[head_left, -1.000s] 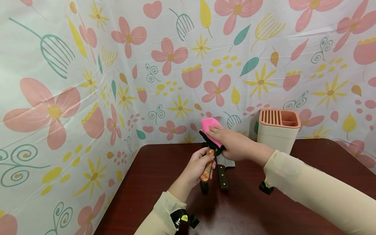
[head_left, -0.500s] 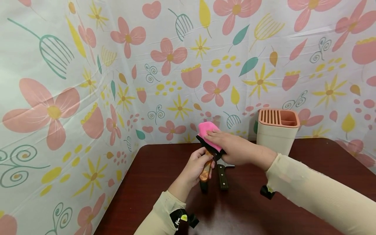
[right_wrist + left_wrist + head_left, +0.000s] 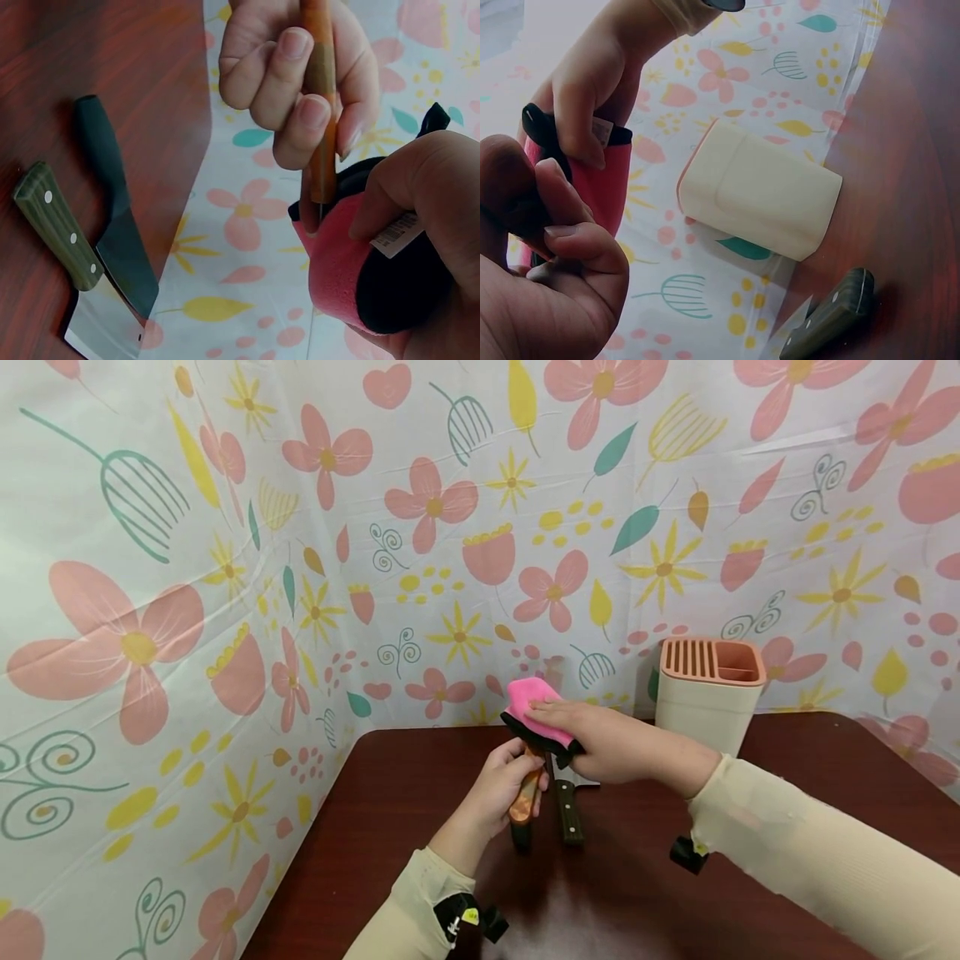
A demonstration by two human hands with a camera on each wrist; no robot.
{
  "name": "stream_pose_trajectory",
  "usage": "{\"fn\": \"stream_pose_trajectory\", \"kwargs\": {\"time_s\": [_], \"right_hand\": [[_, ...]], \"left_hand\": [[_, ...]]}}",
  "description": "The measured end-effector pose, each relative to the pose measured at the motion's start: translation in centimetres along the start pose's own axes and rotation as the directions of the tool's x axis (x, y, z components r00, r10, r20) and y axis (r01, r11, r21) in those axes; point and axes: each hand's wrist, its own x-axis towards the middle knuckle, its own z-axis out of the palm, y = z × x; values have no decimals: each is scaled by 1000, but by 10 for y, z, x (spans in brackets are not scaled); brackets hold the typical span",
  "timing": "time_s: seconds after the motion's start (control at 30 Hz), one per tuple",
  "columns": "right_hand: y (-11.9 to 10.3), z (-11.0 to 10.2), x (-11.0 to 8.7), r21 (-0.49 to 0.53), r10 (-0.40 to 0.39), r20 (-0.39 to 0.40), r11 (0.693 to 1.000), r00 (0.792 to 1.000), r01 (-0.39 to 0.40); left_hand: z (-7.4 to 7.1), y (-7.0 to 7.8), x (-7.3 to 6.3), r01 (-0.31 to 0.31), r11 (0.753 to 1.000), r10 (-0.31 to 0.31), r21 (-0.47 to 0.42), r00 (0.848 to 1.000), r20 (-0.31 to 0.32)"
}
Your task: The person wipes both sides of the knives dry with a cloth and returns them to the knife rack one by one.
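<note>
My left hand (image 3: 495, 789) grips the marbled orange-brown handle (image 3: 322, 127) of a knife. The pink cloth (image 3: 534, 700) hides its blade; only a sliver of metal shows below the handle in the right wrist view. That cloth has black edging, a black loop and a white label (image 3: 396, 235). Folded over the blade, it is held in my right hand (image 3: 611, 739), fingers on top and thumb round the other side. Beneath the hands, a cleaver (image 3: 60, 225) with a riveted dark green handle lies on the table beside a black knife (image 3: 101, 154).
A cream knife block (image 3: 705, 710) with a slotted orange top stands at the back right of the dark red-brown table (image 3: 825, 810). Flower-printed sheeting (image 3: 450, 568) hangs behind and to the left. Each forearm wears a black wrist camera.
My right hand and the pink cloth have slid slightly down towards the handle, covering the place where the blade begins. My left hand stays almost still.
</note>
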Motion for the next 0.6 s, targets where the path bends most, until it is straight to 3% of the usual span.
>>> {"fn": "stream_pose_trajectory", "kwargs": {"time_s": [0.23, 0.37, 0.5, 0.6], "right_hand": [[7, -7, -2, 55, -24, -53, 998, 998, 27], [12, -20, 2, 83, 0, -151, 996, 989, 13], [16, -38, 9, 123, 113, -248, 989, 962, -84], [21, -47, 16, 142, 221, -319, 973, 922, -184]], "left_hand": [[1, 1, 0, 31, 999, -32, -32, 999, -39], [2, 4, 1, 24, 998, -26, -49, 999, -47], [5, 7, 5, 22, 998, -27, -65, 996, -81], [8, 8, 8, 44, 995, -54, -89, 992, -116]]}}
